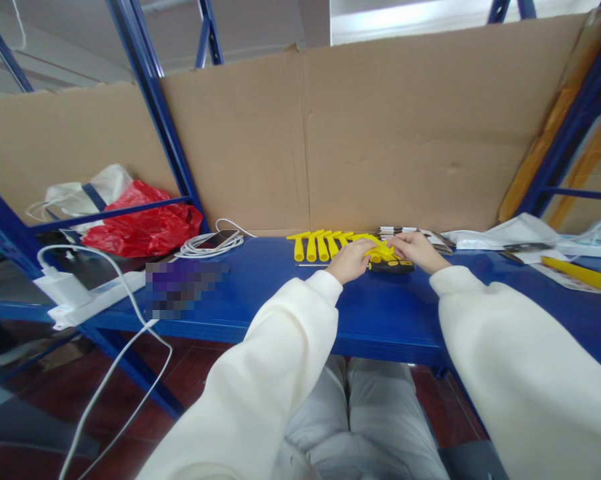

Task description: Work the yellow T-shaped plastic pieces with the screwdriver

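Note:
A row of yellow plastic handle-shaped parts (319,245) lies on the blue shelf (280,287) in front of a cardboard wall. My left hand (351,261) is closed, pinching one yellow part (380,251) at the right end of the row. My right hand (416,251) is closed on the same cluster from the other side. A black and yellow tool (392,267) lies on the shelf just under both hands. Both arms wear white sleeves.
A phone with a coiled white cable (211,244) lies to the left, beyond it a red plastic bag (147,223) and a white power strip (87,300). Papers and packets (520,240) and a yellow strip (583,275) lie at right. A blue upright post (155,113) rises at left.

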### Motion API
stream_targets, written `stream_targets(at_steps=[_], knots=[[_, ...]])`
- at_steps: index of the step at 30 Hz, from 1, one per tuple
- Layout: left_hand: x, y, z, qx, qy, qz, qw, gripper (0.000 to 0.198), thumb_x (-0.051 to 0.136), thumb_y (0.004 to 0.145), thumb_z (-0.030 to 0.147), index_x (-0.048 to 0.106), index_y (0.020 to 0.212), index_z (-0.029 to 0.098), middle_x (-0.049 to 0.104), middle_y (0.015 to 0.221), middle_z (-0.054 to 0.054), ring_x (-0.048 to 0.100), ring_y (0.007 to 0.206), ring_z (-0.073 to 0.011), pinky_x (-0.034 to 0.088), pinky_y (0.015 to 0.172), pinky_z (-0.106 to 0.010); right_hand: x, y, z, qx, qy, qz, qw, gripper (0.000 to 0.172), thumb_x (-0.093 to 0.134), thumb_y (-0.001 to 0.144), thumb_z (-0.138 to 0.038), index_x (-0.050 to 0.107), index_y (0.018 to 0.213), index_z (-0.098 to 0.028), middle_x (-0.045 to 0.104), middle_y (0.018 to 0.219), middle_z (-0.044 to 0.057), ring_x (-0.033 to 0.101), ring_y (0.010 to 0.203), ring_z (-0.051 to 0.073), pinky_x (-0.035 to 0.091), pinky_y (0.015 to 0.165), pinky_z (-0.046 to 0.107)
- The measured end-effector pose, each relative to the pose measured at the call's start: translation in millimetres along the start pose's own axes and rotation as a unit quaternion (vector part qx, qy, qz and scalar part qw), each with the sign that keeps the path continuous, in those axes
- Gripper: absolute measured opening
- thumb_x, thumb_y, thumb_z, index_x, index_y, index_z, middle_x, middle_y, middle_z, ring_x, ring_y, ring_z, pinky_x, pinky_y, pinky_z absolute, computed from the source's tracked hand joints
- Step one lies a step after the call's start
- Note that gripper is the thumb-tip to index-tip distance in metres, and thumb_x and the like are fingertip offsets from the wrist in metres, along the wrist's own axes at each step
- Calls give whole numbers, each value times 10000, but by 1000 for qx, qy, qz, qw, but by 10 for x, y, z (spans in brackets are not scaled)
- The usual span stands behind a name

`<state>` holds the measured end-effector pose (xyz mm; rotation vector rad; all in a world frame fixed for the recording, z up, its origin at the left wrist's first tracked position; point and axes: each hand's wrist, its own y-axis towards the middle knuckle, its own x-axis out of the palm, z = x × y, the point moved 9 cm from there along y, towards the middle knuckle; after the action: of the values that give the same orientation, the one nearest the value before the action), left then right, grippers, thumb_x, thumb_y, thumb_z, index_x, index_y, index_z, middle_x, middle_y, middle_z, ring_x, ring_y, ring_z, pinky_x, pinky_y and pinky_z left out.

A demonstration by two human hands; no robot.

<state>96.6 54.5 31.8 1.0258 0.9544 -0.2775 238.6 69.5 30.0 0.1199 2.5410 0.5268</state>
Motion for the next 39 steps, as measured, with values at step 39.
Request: stream_targets(at_steps=[39], knots=[[113, -62, 24, -13, -6, -94, 995, 560, 470, 972, 106, 591, 1494, 266, 677, 1183, -94, 663, 1134, -231, 519, 1073, -390, -239, -85, 420, 203, 390, 147, 886, 374, 584, 1023, -316, 374, 724, -236, 263, 461, -105, 187, 357, 52, 196, 317, 148]])
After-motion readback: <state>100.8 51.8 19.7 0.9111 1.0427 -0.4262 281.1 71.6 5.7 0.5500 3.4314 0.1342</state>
